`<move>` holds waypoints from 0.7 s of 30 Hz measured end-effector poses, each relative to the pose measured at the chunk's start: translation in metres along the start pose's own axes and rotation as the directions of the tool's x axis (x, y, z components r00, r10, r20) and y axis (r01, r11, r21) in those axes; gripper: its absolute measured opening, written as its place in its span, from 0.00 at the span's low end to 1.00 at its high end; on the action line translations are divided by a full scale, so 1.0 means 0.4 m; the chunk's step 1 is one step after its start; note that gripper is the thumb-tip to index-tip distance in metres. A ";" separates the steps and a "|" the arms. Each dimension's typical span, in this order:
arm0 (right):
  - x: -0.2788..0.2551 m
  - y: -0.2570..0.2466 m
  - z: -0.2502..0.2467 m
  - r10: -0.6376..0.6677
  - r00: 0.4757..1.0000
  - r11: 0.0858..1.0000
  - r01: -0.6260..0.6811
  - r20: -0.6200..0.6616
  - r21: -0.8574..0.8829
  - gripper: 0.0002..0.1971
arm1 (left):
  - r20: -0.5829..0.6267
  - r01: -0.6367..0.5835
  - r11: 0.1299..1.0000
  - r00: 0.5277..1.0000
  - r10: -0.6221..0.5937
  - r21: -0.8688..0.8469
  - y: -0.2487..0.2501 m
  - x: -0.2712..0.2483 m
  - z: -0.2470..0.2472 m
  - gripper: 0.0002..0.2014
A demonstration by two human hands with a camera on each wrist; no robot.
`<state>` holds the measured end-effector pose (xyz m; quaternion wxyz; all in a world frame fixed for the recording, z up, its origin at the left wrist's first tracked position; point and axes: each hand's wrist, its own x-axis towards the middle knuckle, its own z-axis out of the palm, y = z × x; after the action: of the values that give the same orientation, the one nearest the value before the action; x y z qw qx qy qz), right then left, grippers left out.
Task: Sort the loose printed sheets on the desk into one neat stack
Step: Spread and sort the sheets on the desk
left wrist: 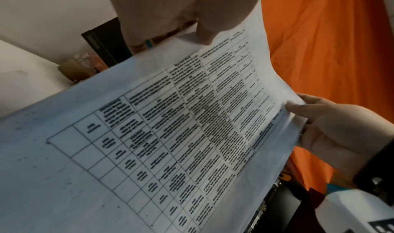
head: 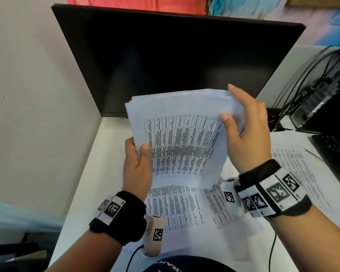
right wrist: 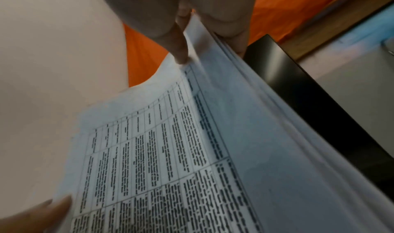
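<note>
I hold a bundle of printed sheets [head: 181,138] upright above the desk, in front of the monitor; its top page carries a table of text. My left hand [head: 138,154] grips the bundle's left edge, thumb on the front. My right hand [head: 238,118] pinches the right edge near the top corner, thumb on the front and fingers behind. The left wrist view shows the same bundle [left wrist: 170,135] with my left hand [left wrist: 189,30] at its top edge. From the right wrist, the bundle [right wrist: 192,152] fans into several layers under my right hand [right wrist: 192,42]. More loose sheets [head: 177,205] lie flat on the desk below.
A dark monitor [head: 175,61] stands close behind the bundle. Further printed sheets [head: 294,169] spread over the white desk [head: 98,154] to the right. A black keyboard [head: 334,152], a computer box [head: 326,99] and cables [head: 294,85] sit at the far right. A partition wall [head: 37,114] is on the left.
</note>
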<state>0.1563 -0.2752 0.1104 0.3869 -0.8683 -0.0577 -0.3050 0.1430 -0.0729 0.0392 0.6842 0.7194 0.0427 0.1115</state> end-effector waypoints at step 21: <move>-0.114 0.083 0.063 0.543 0.810 0.717 -0.584 0.221 0.381 0.16 | -0.010 -0.052 0.997 0.999 0.053 0.049 -0.008 0.012 0.011 0.07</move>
<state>0.1428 -0.2743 0.0501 0.6403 -0.7496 0.1255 -0.1111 0.1490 -0.0759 0.0362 0.6632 0.7361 0.0302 0.1323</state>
